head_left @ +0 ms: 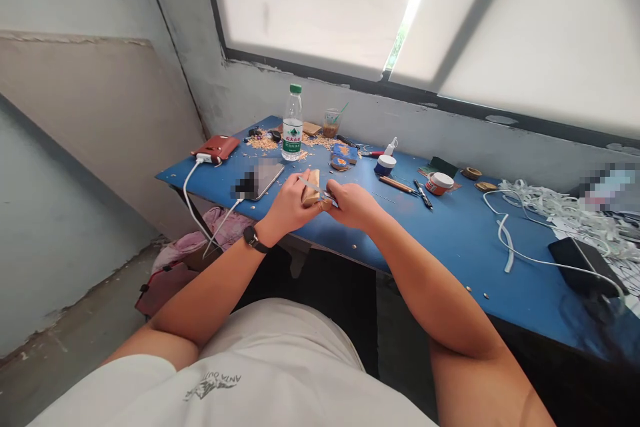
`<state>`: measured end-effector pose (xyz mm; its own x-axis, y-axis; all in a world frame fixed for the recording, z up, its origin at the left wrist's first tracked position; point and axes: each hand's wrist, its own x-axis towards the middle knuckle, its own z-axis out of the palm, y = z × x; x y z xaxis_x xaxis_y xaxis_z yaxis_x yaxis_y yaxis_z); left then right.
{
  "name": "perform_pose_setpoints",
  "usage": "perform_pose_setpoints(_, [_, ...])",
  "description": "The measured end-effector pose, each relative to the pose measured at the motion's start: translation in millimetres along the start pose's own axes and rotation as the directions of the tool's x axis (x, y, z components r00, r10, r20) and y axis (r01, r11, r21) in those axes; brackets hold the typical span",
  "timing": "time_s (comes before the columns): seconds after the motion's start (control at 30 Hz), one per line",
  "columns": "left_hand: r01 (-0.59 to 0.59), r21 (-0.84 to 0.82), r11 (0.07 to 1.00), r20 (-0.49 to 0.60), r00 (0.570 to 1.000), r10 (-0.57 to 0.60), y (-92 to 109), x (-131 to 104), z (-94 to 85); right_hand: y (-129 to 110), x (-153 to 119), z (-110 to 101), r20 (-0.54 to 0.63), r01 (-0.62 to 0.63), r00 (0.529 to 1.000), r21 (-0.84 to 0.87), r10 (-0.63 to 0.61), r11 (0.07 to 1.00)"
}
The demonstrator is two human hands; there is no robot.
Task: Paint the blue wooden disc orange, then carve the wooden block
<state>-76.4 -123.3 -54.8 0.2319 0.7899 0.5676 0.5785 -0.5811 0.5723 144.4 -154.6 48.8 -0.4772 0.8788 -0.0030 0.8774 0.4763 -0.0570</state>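
Observation:
My left hand (286,205) is closed around a pale wooden block (312,188) above the front edge of the blue table. My right hand (354,204) grips a carving knife, its handle hidden in the fist. The thin metal blade (314,187) points left across the block and appears to touch it. My left thumb reaches over to the fingers of my right hand. Beyond the hands lie small painted wooden pieces, blue with orange (341,163).
On the blue table (425,260) stand a water bottle (293,127), a plastic cup (331,124) and paint jars (385,165). Wood shavings (265,140) lie at the back left. A charging phone (265,181) is left of the hands. White cable and strips (560,207) cover the right side.

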Motion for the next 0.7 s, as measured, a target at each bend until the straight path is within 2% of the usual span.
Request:
perform_pose_setpoints(0.1, [0.03, -0.065, 0.997, 0.052, 0.998, -0.027, -0.4, -0.4, -9.2, 0.6, 2.1, 5.4, -0.024, 0.064, 0.998, 0.061, -0.062, 0.996])
perform_pose_setpoints(0.23, [0.009, -0.122, 0.993, 0.073, 0.997, 0.0, 5.9, 0.6, -10.3, 2.2, 4.7, 10.3, -0.077, 0.148, 0.987, 0.067, -0.143, 0.987])
perform_pose_setpoints(0.4, [0.006, -0.136, 0.991, 0.076, 0.997, 0.005, 10.9, 3.8, -6.9, 4.1, 4.8, 12.6, -0.12, 0.117, 0.986, 0.007, -0.115, 0.993])
perform_pose_setpoints(0.7, [0.012, -0.185, 0.983, 0.039, 0.999, -0.005, 9.1, 1.1, -4.2, -0.2, 2.1, 7.6, -0.083, 0.119, 0.989, -0.003, -0.119, 0.993])
